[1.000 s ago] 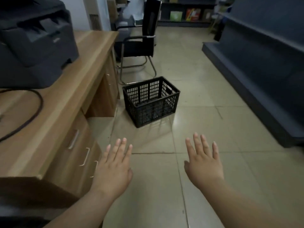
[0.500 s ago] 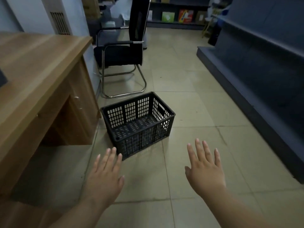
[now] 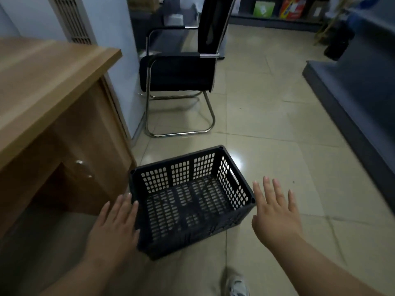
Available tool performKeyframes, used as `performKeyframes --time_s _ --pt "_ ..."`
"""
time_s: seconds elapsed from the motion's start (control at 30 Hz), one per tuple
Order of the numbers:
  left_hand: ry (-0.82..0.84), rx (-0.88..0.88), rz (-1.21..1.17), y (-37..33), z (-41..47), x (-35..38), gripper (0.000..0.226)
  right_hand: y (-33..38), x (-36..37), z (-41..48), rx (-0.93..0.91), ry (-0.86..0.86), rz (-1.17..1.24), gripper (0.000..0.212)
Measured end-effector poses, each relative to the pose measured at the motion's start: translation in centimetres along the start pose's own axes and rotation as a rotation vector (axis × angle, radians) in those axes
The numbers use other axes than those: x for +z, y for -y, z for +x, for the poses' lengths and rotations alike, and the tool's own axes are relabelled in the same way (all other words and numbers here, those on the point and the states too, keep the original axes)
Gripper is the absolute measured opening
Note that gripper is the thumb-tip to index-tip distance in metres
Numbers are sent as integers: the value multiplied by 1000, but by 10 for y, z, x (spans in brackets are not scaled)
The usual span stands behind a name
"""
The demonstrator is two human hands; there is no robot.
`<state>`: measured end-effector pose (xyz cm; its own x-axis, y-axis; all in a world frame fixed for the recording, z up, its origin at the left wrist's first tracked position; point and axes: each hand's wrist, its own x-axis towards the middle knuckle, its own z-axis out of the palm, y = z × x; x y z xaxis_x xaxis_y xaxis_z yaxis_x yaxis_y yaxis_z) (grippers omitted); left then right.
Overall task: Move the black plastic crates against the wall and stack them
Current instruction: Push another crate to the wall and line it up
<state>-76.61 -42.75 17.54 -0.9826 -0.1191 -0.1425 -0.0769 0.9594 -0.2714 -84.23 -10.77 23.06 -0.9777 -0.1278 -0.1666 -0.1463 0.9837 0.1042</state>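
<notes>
**Two open hands on either side of a black crate**

At the very bottom, the toe of a light shoe [image 3: 237,287] shows on the floor [image 3: 277,133], which is made of pale tiles.

Just above it, two bare arms reach forward. The left hand [image 3: 113,227] is flat with its fingers spread, palm down, and holds nothing. Its fingertips [image 3: 128,196] sit right at the near left corner of the crate; if they touch it is hard to tell. The right hand [image 3: 275,212] is spread wide too, palm down, and holds nothing. It is just beside the crate's right corner.

The black plastic crate [image 3: 190,201] sits on the floor between the two hands. It is upright, with nothing in it, and its sides and bottom are full of little holes. It is turned a bit, so one corner points toward the person.

To the left stands a wooden desk [image 3: 53,86], close to the crate. Behind the crate is a black chair [image 3: 179,75] with shiny metal legs, next to a white wall [image 3: 115,24]. On the right runs a long dark grey shelf unit [image 3: 352,86]. Far away at the back, some coloured boxes [image 3: 277,6] sit on a low shelf.
</notes>
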Motion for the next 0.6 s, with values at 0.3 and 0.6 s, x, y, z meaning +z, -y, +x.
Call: performKeyframes --time_s 0.3,0.6 --pt "194 -196 89 -22 144 85 65 -12 70 208 -121 184 -37 76" --pt "306 -242 183 -16 207 218 73 -4 219 316 -198 199 -185 73"
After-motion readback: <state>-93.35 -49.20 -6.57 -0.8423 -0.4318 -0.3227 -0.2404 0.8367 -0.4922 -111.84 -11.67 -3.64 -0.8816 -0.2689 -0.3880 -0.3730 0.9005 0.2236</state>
